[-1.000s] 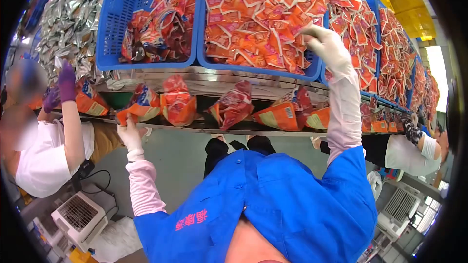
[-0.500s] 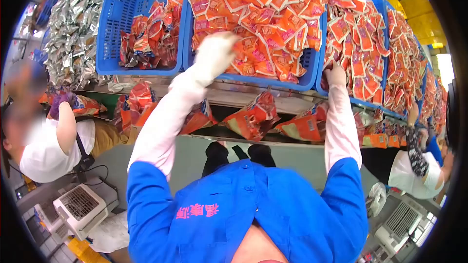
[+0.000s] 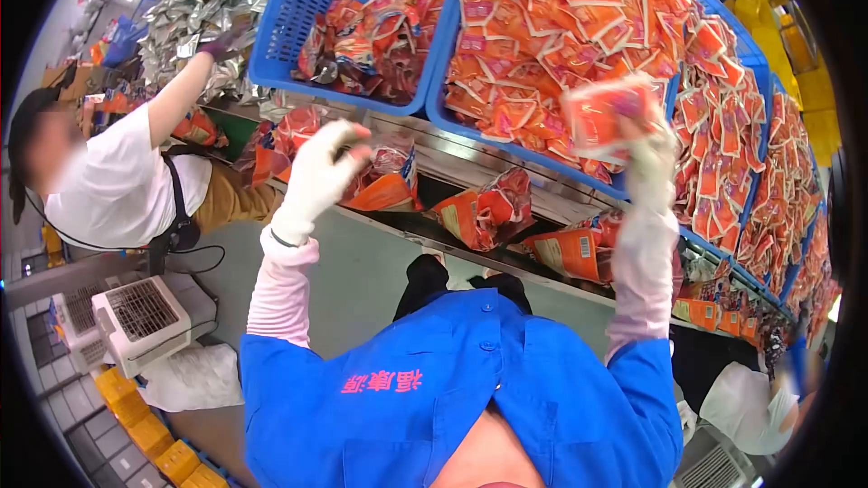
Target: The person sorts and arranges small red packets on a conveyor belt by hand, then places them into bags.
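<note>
My left hand, in a white glove, is raised near the conveyor with its fingers apart and nothing in them. Just right of it stands a large orange bag with an open-looking top. Blurred by motion, my right hand grips a red-orange sachet over the right edge of a blue basket heaped with orange sachets. More large bags stand along the belt below, among them a middle bag and a right bag.
Another blue basket holds dark red packets. Silver packets are piled at the far left, where a co-worker reaches in. More sachet-filled baskets stretch to the right, near another person. A grey-white machine stands lower left.
My left hand has left the sachet basket and come down left to the bags. My right hand has lifted a sachet from the right-hand basket. The view has turned; the left co-worker's arm now reaches out.
</note>
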